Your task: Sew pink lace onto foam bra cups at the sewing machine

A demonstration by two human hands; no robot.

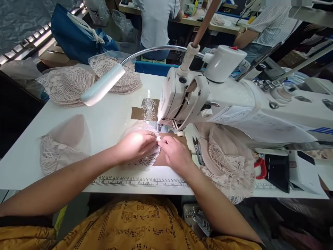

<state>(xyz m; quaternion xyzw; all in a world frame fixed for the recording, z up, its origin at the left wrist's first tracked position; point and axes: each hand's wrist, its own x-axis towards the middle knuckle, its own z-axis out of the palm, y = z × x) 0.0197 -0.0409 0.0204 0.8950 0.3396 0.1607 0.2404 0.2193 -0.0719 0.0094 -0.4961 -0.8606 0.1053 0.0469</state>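
Observation:
My left hand (135,144) and my right hand (175,152) meet just in front of the needle of the white sewing machine (208,97). Both pinch a pale lace piece (148,160) that lies flat on the white table (109,121). The fingertips of both hands touch at the lace's top edge, close to the presser foot. A brown cardboard patch (162,159) lies under my right hand.
A lace cup lies at the left (61,144), stacks of lace cups at the back left (78,81), more lace at the right (229,163). Snips (198,151) lie beside my right hand. A gooseneck lamp (102,86) hangs over the table. Two people sit at benches behind.

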